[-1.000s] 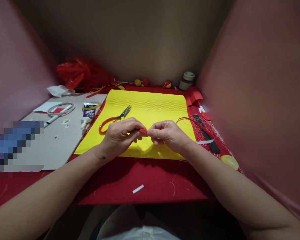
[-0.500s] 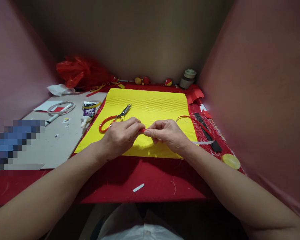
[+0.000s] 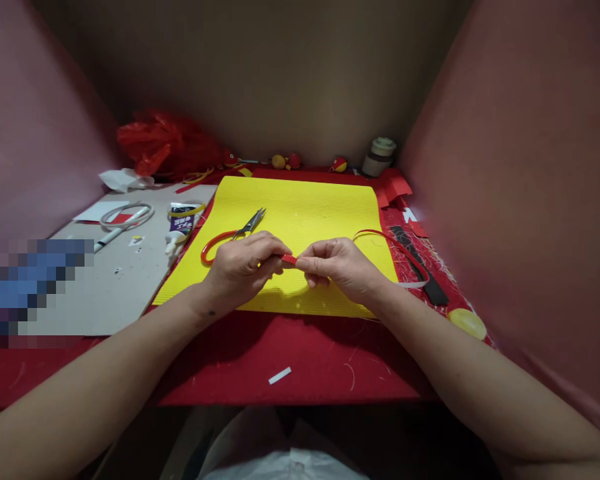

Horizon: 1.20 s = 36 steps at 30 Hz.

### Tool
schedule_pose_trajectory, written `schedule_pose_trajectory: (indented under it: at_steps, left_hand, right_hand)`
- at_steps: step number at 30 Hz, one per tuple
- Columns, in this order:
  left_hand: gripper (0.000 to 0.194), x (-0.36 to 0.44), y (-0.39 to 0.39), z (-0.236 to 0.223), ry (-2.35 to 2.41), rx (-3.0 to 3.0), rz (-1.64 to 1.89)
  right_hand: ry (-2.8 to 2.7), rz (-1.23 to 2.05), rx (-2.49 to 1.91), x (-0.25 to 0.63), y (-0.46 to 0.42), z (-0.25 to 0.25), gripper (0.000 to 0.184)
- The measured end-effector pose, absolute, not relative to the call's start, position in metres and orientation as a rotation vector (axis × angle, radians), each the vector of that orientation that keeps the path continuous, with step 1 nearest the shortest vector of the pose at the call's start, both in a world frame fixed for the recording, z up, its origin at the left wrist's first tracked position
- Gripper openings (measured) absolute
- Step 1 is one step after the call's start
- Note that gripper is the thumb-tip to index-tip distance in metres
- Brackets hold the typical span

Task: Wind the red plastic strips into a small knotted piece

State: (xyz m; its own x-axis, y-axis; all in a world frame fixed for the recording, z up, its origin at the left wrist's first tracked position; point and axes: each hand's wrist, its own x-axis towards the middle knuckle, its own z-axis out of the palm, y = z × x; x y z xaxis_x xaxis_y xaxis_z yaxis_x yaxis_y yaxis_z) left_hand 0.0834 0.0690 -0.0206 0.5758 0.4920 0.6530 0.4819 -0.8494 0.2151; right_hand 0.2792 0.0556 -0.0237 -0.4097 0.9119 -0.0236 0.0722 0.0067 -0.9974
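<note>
Over a yellow corrugated sheet, my left hand and my right hand meet at their fingertips. Between them shows a short stretch of red paper strip, pinched by both hands; the rest of that piece is hidden in the fingers. Scissors with red handles lie on the sheet just behind my left hand, partly covered by it. A long red strip with a pale underside curls out past my right wrist; whether it joins the pinched piece I cannot tell.
On the left, a grey board carries a purple-labelled glue tube, a white coil and a pen. A black strip and a yellowish tape roll lie right. Small red-and-yellow figures and a jar line the back.
My fingertips have drawn slightly apart, so more of the red strip shows between them. The whole view has shifted a little.
</note>
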Motion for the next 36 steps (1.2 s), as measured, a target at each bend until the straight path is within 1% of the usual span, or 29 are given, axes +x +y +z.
schedule_pose_trajectory:
  at_steps: [4, 6, 10, 12, 15, 19, 29, 34, 36]
  left_hand:
    - [0.012, 0.085, 0.070, -0.022, 0.851, 2.968, 1.219]
    - [0.012, 0.087, 0.069, -0.020, 0.844, 2.953, 1.244]
    - [0.004, 0.091, 0.064, -0.016, 0.818, 2.500, 1.205]
    - [0.003, 0.093, 0.061, -0.015, 0.787, 2.294, 1.205]
    - [0.003, 0.094, 0.060, -0.016, 0.748, 2.233, 1.246]
    - [0.003, 0.091, 0.063, -0.018, 0.739, 2.385, 1.226]
    - [0.008, 0.085, 0.074, -0.022, 0.819, 2.867, 1.151]
    - [0.009, 0.083, 0.076, -0.024, 0.850, 2.987, 1.143]
    - [0.010, 0.083, 0.077, -0.026, 0.846, 3.020, 1.153]
  right_hand:
    - [-1.568, 1.411, -1.107, 0.277, 0.054, -0.026, 0.030]
    - [-1.566, 1.386, -1.118, 0.277, 0.054, -0.026, 0.029]
    - [-1.511, 1.501, -0.892, 0.280, 0.056, -0.027, 0.022]
    - [-1.490, 1.554, -0.798, 0.281, 0.056, -0.028, 0.019]
    - [-1.501, 1.576, -0.764, 0.282, 0.057, -0.029, 0.017]
    - [-1.520, 1.579, -0.810, 0.281, 0.056, -0.026, 0.019]
    - [-1.525, 1.497, -1.172, 0.277, 0.055, -0.022, 0.026]
    - [-1.518, 1.527, -1.132, 0.277, 0.054, -0.025, 0.018]
    - [-1.526, 1.518, -1.100, 0.277, 0.054, -0.025, 0.018]
